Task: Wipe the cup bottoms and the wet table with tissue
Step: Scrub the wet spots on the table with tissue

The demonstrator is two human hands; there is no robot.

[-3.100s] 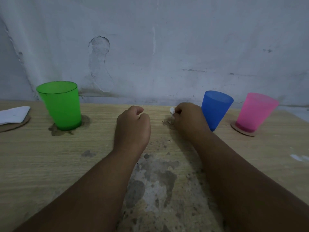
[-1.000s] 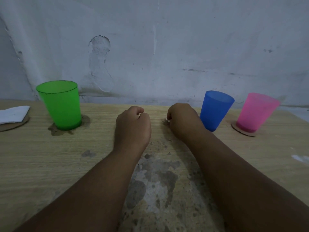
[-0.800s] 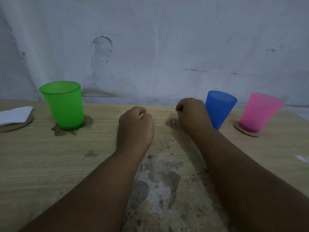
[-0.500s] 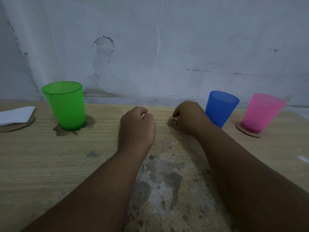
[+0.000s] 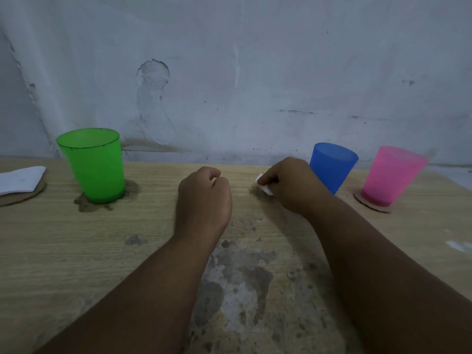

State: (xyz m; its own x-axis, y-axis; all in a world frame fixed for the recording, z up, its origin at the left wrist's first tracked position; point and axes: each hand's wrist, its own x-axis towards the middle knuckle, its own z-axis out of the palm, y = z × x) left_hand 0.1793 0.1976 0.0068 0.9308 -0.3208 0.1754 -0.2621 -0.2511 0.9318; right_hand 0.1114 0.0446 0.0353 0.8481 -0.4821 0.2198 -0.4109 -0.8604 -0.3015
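Wiping the worktop [image 5: 76, 251], you have three cups along its far edge: green cup [image 5: 94, 166] at 10 o'clock, pink cup [image 5: 390, 175] at 2 on a cardboard disc [image 5: 370, 204], blue cup [image 5: 332, 166] just beside your right hand [image 5: 293, 185]. Left hand [image 5: 204, 200] rests mid-worktop, fingers clenched, nothing visible inside. Right-hand fingers pinch a small tissue wad [image 5: 264, 186], pressed on a damp spot [image 5: 255, 191] at its 9 o'clock side. Likely next: the wet ring [image 5: 84, 203] under the green cup, well off toward 9 from the tissue; your left hand is nearer.
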